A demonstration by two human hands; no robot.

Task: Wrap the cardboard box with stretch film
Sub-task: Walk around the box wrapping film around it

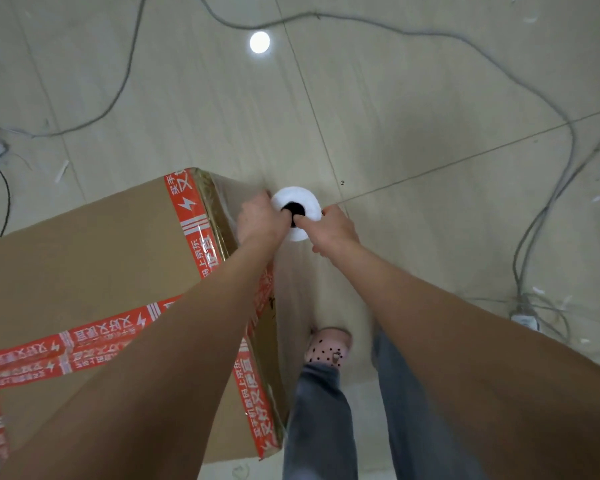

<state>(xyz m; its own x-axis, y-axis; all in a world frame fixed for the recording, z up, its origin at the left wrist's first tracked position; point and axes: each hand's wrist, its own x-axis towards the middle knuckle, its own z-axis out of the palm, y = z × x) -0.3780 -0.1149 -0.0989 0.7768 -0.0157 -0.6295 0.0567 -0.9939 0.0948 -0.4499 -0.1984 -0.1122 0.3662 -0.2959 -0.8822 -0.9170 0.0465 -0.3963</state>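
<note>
Head view: left hand [260, 220] and right hand [336, 232] grip the upright film roll [310, 202] beside the cardboard box [84, 254] corner, likely to lay film flat.

Matt cardboard box [84, 258], glossy tape [196, 223], perhaps filmy sheen.

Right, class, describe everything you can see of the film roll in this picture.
The roll is seen end-on from above: a round white face, looking like tightly wound film, with a dark core hole in the middle. It is held upright, close beside the far corner of the box; whether they touch cannot be told. The left hand grips its left side and the right hand its right, each with a digit hooked into the core. The rest of its length is hidden below.
</note>
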